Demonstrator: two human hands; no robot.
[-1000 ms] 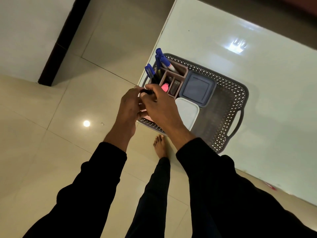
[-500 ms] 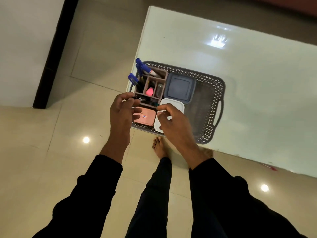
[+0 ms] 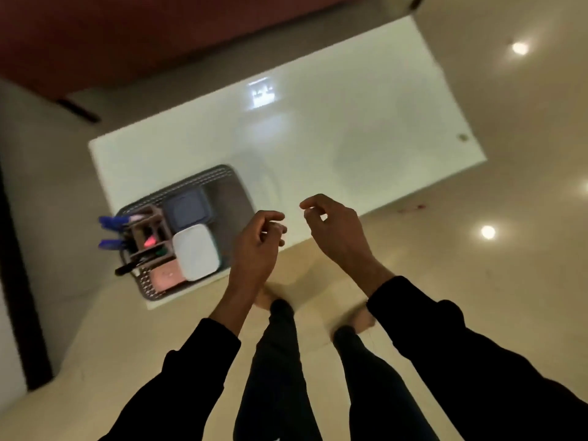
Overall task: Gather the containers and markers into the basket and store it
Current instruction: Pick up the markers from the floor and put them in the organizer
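Observation:
A grey perforated basket sits at the near left corner of the white table. Inside it stand a brown divided holder with blue-capped markers, a pink marker and a black marker, plus a grey-lidded container, a white-lidded container and a pink container. My left hand hovers at the basket's right end, fingers loosely curled and holding nothing. My right hand floats over the table's near edge, also loosely curled and holding nothing.
Glossy beige floor tiles surround the table, with ceiling lights reflected in them. A dark red surface runs behind the table. A dark vertical strip and white wall stand at the far left. My legs and bare feet are below the table's near edge.
Both hands have left the basket and moved right, away from the holder. The view has swung right, so the basket now lies at the left.

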